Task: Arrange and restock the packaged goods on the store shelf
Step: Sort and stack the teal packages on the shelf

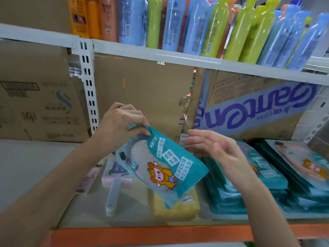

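Observation:
My left hand [121, 122] pinches the top edge of a teal packet [160, 168] with a cartoon figure, holding it tilted above the shelf [35, 168]. My right hand [213, 147] hovers just right of the packet with fingers spread, holding nothing. To the right lie stacks of the same teal packets [249, 189], with a further stack [306, 172] beside them. Under the held packet rest a yellow pack [178, 209] and a pink pack [124, 180] with a clear handled item [114, 196] on it.
Cardboard boxes stand at the shelf's back: a printed one [41, 107] on the left, a plain one [142, 93] in the middle, one with blue lettering [258, 107] on the right. Coloured bottles [178, 24] fill the upper shelf. An orange beam [142, 234] edges the front.

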Available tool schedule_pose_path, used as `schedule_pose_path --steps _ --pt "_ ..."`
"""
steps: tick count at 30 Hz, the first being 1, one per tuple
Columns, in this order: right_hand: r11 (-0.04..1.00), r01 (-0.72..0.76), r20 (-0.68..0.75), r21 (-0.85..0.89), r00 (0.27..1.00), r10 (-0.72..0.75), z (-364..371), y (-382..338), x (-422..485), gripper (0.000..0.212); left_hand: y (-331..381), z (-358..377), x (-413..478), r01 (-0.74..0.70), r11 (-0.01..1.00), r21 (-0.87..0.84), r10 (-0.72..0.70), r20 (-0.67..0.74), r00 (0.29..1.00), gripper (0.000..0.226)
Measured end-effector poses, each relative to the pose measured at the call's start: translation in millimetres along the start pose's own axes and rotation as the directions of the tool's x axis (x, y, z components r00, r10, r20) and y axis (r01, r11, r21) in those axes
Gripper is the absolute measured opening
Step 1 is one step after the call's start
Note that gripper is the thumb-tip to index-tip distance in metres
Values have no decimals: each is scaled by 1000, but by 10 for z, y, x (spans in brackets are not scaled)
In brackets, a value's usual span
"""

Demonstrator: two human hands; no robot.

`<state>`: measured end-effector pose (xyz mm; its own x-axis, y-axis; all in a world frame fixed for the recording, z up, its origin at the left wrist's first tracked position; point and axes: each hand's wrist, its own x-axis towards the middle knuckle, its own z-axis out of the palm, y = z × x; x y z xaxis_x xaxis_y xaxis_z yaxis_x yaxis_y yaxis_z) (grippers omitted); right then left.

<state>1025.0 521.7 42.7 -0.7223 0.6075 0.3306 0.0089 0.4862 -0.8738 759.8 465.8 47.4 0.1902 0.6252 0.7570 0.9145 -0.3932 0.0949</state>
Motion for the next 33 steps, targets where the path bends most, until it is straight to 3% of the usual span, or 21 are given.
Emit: schedule_pose_path --steps 2,5,7,11,13,15,18,20,23,25,29,33 --pt "979 -89 54 -184 993 101 37 -60 58 75 19 40 56 12 1000 24 -13 22 1000 34" --pt "893 -134 43 -429 985 168 51 -62 146 45 61 107 151 -10 997 76 7 45 999 32" --pt "850 -112 42 -514 987 155 35 -61 187 25 107 134 217 -18 996 85 14 48 999 32" --pt "816 -97 37 -571 989 144 12 -29 225 17 203 155 316 -69 994 83 69 10 998 26" --pt "854 -90 8 -513 994 109 -16 0 214 13 226 158 353 -33 994 106 41 -73 996 27" --pt "934 -113 -35 -340 994 108 -94 49 188 10 242 139 352 107 991 77 -89 -211 974 53" --pt "993 -114 -117 -6 987 112 -256 164 151 7 288 86 288 302 943 -137 -331 -343 879 77" --pt "979 -107 -185 175 973 139 -357 251 121 14 275 135 217 419 819 -393 -544 -299 784 89" --pt "941 -114 -246 317 949 198 -477 346 72 15 237 296 143 534 427 -729 -777 7 630 99" --pt "924 -119 -258 364 940 223 -538 425 32 18 256 430 148 611 290 -737 -754 218 620 89" --pt "905 -124 -251 408 937 242 -647 533 -73 34 434 656 311 653 290 -700 -707 303 639 19" --pt "924 -154 -346 350 895 280 -790 616 -211 12 578 791 487 619 326 -715 -675 283 682 15"
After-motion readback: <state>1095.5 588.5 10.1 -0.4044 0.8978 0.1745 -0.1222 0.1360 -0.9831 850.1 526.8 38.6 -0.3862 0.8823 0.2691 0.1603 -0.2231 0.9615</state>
